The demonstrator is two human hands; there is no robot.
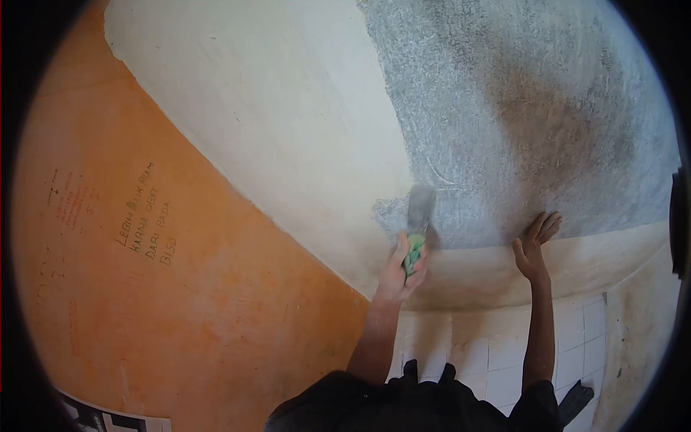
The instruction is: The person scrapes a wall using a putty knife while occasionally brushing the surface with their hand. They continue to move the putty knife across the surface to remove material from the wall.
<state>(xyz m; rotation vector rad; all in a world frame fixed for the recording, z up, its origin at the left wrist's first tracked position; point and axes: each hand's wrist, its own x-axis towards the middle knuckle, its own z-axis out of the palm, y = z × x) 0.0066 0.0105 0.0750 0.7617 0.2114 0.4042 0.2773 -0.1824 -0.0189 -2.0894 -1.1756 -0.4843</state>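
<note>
My left hand (404, 273) is wrapped round the green handle of a scraper (420, 207). Its flat blade points up and lies at the border between cream paint (302, 115) and a rough grey patch (468, 144) on the wall; blade and hand are slightly blurred. To the right, my right hand (534, 248) rests with fingers stretched out against the wall, near the lower edge of the grey patch. It holds nothing that I can see.
An orange wall (216, 324) with handwriting meets the cream wall at a corner on the left. White floor tiles (504, 349) show below, with a dark object (576, 402) at lower right. A printed sheet (147, 423) is at bottom left.
</note>
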